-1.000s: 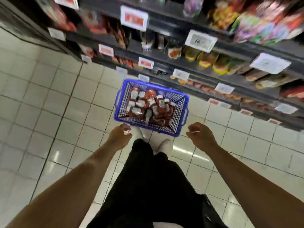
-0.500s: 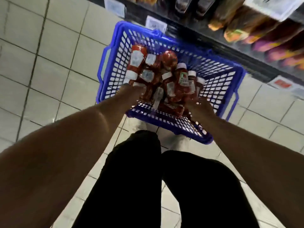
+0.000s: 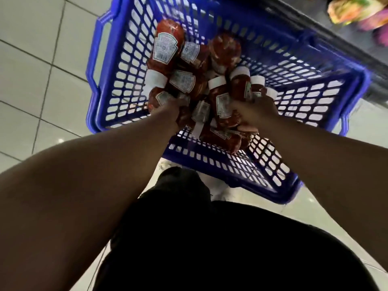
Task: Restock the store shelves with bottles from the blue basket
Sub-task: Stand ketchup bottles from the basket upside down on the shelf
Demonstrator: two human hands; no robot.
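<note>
Ketchup bottles are heaped in the middle of the blue basket, lying crosswise, red bodies with white caps and paper labels. Judged from their look, they are smooth plastic, fairly heavy when full, slightly squeezable and liable to slip; a hold around the waist over the label is advised, not at the cap. The left hand, at 7 o'clock of the heap, is curled onto a bottle. The right hand, at 4 o'clock, is wrapped round an upright bottle. Both forearms are stretched straight down. A shelf edge is seen at 2 o'clock.
</note>
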